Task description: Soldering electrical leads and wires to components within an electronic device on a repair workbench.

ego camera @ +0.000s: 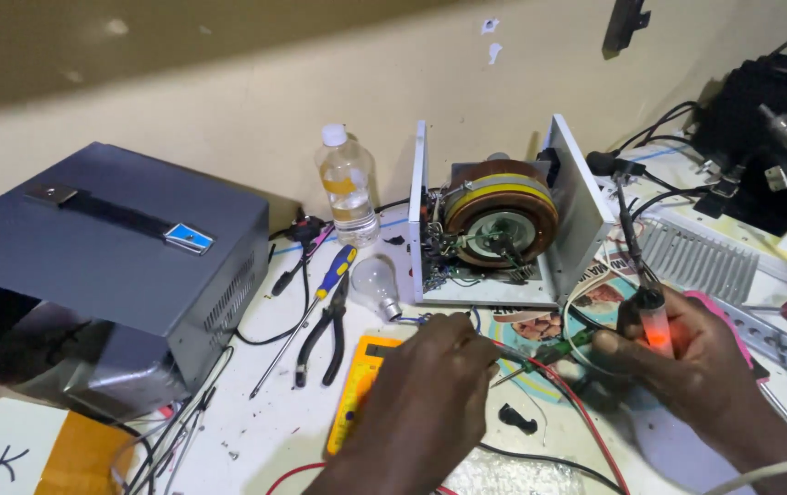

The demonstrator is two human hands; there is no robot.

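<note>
Far left: grey metal cover with a black strap handle on top, sitting on the white bench. Loose dark wires trail from under it.

Next along: clear plastic bottle with a white cap, upright near the wall. In front of it, a screwdriver with a blue and yellow handle, black-handled pliers, and a bare light bulb lying on its side.

Centre: yellow meter flat on the bench, partly hidden under the left hand. Left hand is clenched around a thin probe whose tip points right. Behind the hands, an open metal chassis with a large round coil wound in brown and yellow.

Right: right hand grasps a small tool with a glowing red-orange body, black cable running up from it. A green-tipped lead lies between the two hands, touching the right fingers. Finned grey heat sink and tangled black cables sit far right.
</note>
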